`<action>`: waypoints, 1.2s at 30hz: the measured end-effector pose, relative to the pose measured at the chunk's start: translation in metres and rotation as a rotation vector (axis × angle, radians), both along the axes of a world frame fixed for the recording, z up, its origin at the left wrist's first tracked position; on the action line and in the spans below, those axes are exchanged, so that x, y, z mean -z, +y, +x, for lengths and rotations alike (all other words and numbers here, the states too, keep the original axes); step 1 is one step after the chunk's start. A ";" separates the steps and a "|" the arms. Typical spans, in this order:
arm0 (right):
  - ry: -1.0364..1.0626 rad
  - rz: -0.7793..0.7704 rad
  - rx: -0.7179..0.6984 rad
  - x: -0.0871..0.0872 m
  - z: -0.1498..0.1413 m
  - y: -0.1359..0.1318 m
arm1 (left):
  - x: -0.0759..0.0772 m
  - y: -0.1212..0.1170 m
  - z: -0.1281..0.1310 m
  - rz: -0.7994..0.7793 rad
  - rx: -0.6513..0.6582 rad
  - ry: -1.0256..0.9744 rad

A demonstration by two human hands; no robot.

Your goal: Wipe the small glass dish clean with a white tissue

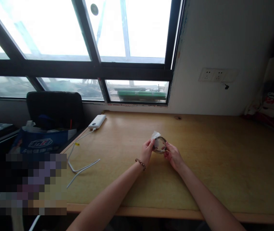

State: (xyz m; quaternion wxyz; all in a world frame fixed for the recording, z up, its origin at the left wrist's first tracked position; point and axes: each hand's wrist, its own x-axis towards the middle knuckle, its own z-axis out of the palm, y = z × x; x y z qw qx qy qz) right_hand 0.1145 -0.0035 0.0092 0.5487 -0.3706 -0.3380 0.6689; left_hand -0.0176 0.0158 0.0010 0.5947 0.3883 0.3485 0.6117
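Note:
Both hands meet over the middle of a wooden desk (211,160). Between them is a small clear glass jar (160,145), round and lying on its side with its mouth towards me. My right hand (174,155) grips the jar's right side. My left hand (147,150), with a beaded bracelet on the wrist, is closed on a white tissue (155,135) pressed against the jar's left rim. Part of the tissue sticks up above the fingers.
A white power bank (97,121) lies at the desk's back left, its white cable (80,160) trailing over the left edge. A black chair (55,109) with a blue bag (39,141) stands to the left. A window and a wall socket (211,75) are behind.

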 end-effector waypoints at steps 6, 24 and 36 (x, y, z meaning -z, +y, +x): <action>0.071 -0.022 0.033 0.005 0.000 0.001 | -0.007 -0.009 0.009 0.105 0.033 -0.020; 0.270 -0.117 -0.078 0.001 0.009 0.004 | -0.010 -0.023 0.018 0.146 0.059 0.004; 0.223 -0.189 -0.273 0.003 0.007 -0.002 | -0.007 -0.001 0.002 0.051 0.220 -0.123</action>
